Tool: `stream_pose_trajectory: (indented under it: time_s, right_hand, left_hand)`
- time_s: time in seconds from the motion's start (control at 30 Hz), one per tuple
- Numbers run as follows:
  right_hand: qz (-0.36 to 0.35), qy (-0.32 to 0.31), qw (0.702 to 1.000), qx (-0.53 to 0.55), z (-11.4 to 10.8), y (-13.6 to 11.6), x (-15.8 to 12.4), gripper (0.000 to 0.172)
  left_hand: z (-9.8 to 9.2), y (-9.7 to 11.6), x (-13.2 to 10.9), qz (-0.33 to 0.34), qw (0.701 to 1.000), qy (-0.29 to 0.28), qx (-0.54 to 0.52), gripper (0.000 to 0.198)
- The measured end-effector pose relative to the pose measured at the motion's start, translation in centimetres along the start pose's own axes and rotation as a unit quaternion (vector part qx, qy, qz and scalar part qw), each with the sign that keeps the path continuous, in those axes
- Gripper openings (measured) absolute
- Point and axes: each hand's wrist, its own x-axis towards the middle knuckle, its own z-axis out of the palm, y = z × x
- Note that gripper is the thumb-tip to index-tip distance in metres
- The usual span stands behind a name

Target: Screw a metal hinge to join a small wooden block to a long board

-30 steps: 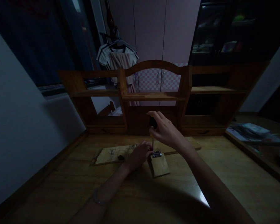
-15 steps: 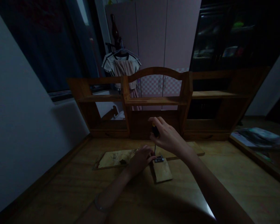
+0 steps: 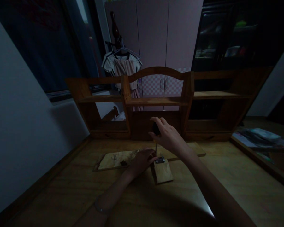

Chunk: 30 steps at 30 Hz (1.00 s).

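Observation:
My right hand [image 3: 168, 132] is wrapped round the black handle of a screwdriver [image 3: 156, 128], held upright with its thin shaft pointing down. The shaft's tip is by a small metal hinge [image 3: 160, 160] with screw holes. That hinge lies at the far end of a short wooden block [image 3: 164, 174]. My left hand [image 3: 142, 160] is closed beside the hinge, its fingertips pinched together near the screwdriver's tip. What those fingers hold, if anything, is too small and dark to make out. A longer wooden board [image 3: 112, 160] lies behind and under my left hand.
The wooden desktop [image 3: 73, 189] carries all these pieces. A wooden shelf unit [image 3: 156, 101] stands along its back edge, and a white wall [image 3: 19, 126] is at the left. Papers or bags [image 3: 262, 137] lie beyond the right edge. Clothes [image 3: 123, 67] hang behind the shelf.
My right hand has turned a little around the screwdriver handle, and its thumb sits further out. The left hand stays by the hinge. The whole view has shifted slightly.

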Motion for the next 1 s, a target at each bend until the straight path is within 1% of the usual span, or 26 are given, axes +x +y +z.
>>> stream_pose_trajectory:
  time_s: [0.1,0.2,0.27,0.4,0.53,0.67,0.73,0.9,1.0]
  right_hand:
    - [-0.006,0.003,1.000,0.022,0.1,0.1,0.1,0.048]
    - [-0.018,0.006,0.997,0.069,-0.4,-0.1,0.0,0.051]
    - [-0.018,0.011,0.996,0.081,-0.8,-0.2,0.0,0.051]
    - [-0.012,0.011,0.997,0.079,-1.2,-0.2,0.0,0.051]
    - [-0.007,0.017,0.997,0.075,-1.1,0.2,0.1,0.049]
    - [-0.004,0.017,0.997,0.079,-1.0,0.4,0.2,0.047]
    - [-0.004,0.013,0.997,0.079,-1.0,0.5,0.2,0.048]
    - [-0.003,0.012,0.997,0.077,-1.0,0.6,0.1,0.047]
    - [-0.004,0.014,0.997,0.078,-1.1,0.5,0.1,0.047]
  left_hand:
    - [0.0,0.0,0.0,0.002,1.000,0.008,-0.003,0.022]
    - [0.1,0.2,0.0,-0.001,0.999,0.033,-0.019,0.018]
    - [0.1,0.4,0.0,-0.007,0.999,0.038,-0.027,0.015]
    - [-0.2,0.6,0.0,-0.011,0.999,0.028,-0.035,0.014]
    - [-0.2,0.4,0.1,-0.033,0.996,0.021,-0.076,0.016]
    - [0.2,-0.1,0.2,-0.045,0.990,0.000,-0.132,0.026]
    - [0.4,-0.3,0.3,-0.043,0.989,-0.002,-0.141,0.028]
    - [0.4,-0.6,0.6,-0.021,0.992,-0.012,-0.125,0.012]
    - [0.0,-0.3,0.7,-0.031,0.990,-0.021,-0.133,0.008]
